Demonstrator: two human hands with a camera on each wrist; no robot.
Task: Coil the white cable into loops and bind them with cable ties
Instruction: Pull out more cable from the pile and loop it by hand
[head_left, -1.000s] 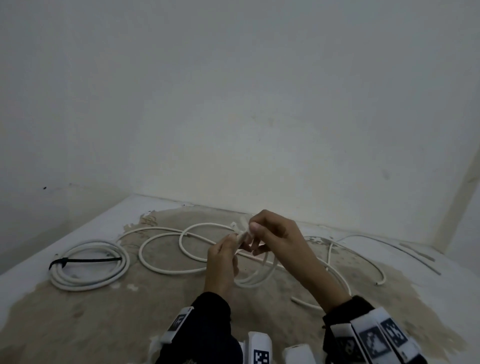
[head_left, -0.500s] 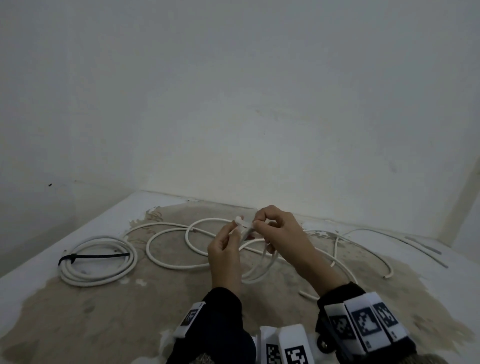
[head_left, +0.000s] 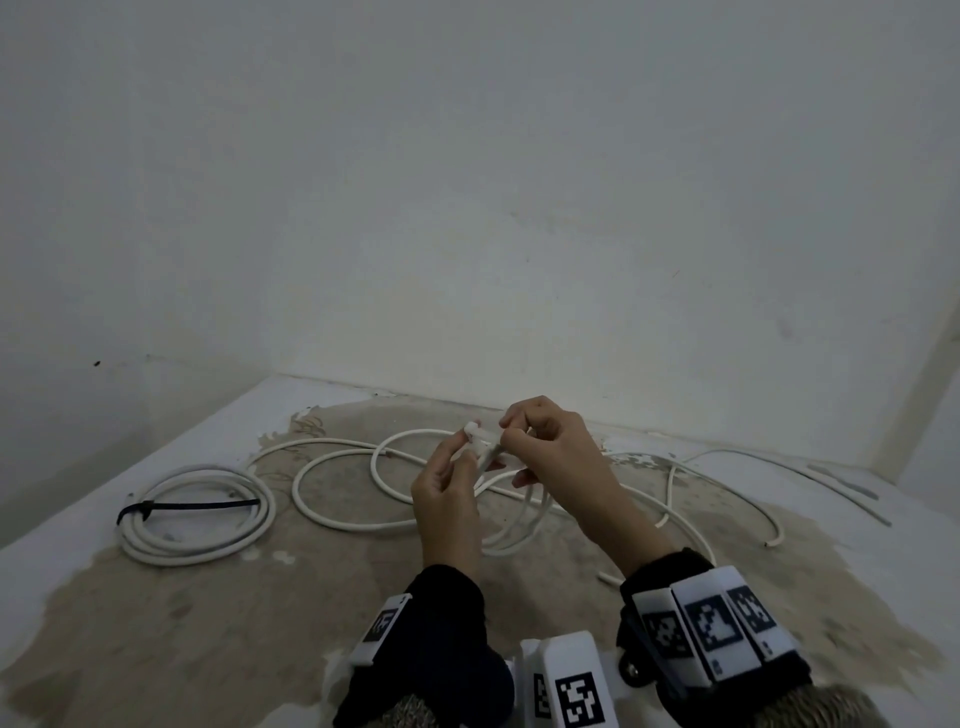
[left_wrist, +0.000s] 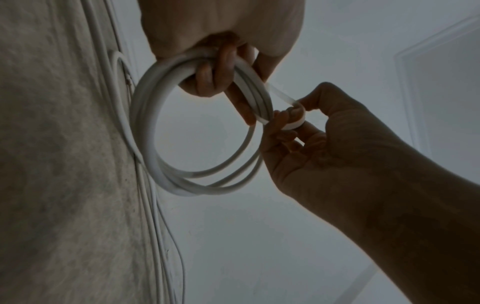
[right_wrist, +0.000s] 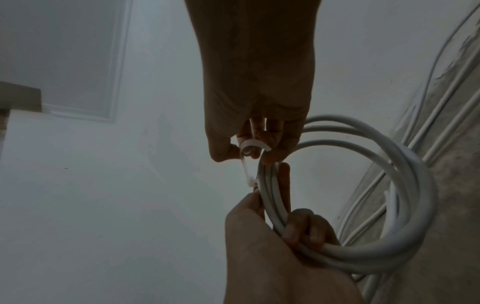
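My left hand (head_left: 465, 462) grips a small coil of white cable (head_left: 511, 535) held above the table; its fingers (left_wrist: 207, 80) curl round the bundled loops (left_wrist: 197, 181). A white cable tie (head_left: 480, 441) is wrapped at the top of the coil. My right hand (head_left: 511, 439) pinches the curled strap of the tie (right_wrist: 253, 145), whose head (right_wrist: 250, 182) sits against the loops just above my left thumb. The coil (right_wrist: 384, 185) hangs down beneath both hands.
A finished coil (head_left: 197, 519) bound with a black tie (head_left: 192, 504) lies at the left. Loose white cable (head_left: 337, 509) sprawls across the worn table (head_left: 208, 623), with more strands (head_left: 727, 499) to the right. Walls stand close behind.
Both hands stayed together on the coil and rose slightly. The right fingers shifted along the tie strap, and the tie's head now shows beside my left thumb.
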